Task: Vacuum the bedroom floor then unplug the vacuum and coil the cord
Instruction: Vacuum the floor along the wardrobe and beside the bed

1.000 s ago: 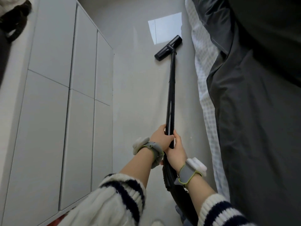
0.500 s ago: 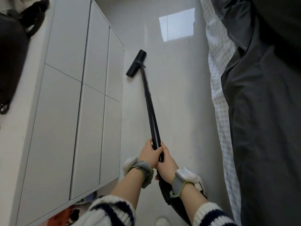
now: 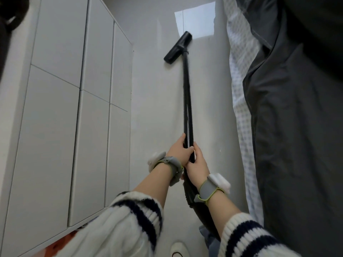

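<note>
Grip first: it's a two-hander. Left hand (image 3: 179,149) is curled round the long black vacuum wand (image 3: 186,93) and right hand (image 3: 196,164) is wrapped round the same tube right behind it. The two hands touch, so both are closed snug on the wand. Each wrist has a grey strap with a white puck on it, left wrist strap (image 3: 167,164) and right wrist strap (image 3: 215,184). The striped white-and-navy knit sleeves (image 3: 130,219) sit nearer the camera.

From the grip the wand runs nearly straight ahead, down to the flat black floor head (image 3: 178,47). That sits on the pale grey floor (image 3: 156,108), well out in front of the hands. The head is turned at a slant, and its far end just touches the near edge of the bright sunlit patch (image 3: 196,21). Behind the grip, towards the body, the tube turns into a thicker black part (image 3: 191,195) that passes under the right wrist.

Left of the grip is the white flat-front cabinet (image 3: 55,108). Right of it is the bed, with a blue-white checked sheet (image 3: 241,108) and a dark grey duvet (image 3: 297,127) hanging over the side.

Versus half a second ago: back then the wand angled off to the left, with the head close to the cabinet's foot and well short of the light patch. Now it's swung back to the right and pushed further out. Hands haven't changed their hold on the tube.
</note>
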Available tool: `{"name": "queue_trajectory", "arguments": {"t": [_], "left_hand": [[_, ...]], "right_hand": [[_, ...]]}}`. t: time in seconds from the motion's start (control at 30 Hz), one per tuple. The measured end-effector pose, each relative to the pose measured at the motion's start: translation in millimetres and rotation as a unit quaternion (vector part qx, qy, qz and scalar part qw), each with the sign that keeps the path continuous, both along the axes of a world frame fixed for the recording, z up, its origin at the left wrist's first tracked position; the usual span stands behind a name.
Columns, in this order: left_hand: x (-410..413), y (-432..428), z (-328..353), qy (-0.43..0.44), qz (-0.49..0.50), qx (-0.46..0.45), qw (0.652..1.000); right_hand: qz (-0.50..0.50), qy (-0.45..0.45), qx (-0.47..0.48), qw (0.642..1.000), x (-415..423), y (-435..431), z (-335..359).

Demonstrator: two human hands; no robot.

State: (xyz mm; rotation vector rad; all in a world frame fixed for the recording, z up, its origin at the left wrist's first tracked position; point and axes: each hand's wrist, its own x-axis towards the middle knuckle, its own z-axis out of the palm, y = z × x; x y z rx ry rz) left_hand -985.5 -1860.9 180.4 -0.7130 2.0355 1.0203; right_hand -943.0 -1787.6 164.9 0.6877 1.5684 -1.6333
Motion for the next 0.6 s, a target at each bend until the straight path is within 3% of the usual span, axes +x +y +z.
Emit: {"name": "queue_trajectory", "arguments": {"t": [0.33, 0.6], "left_hand": [[-34.9, 46.9, -0.9, -0.003, -0.089, 0.055, 0.994], [-29.6, 36.9, -10.8, 0.015, -0.029, 0.043, 0.999]], "right_hand": [[-0.079, 0.034, 0.082, 0.993, -18.8, 42.3, 8.1], [-0.025, 0.030, 0.043, 0.998, -22.7, 37.5, -0.4]]}}
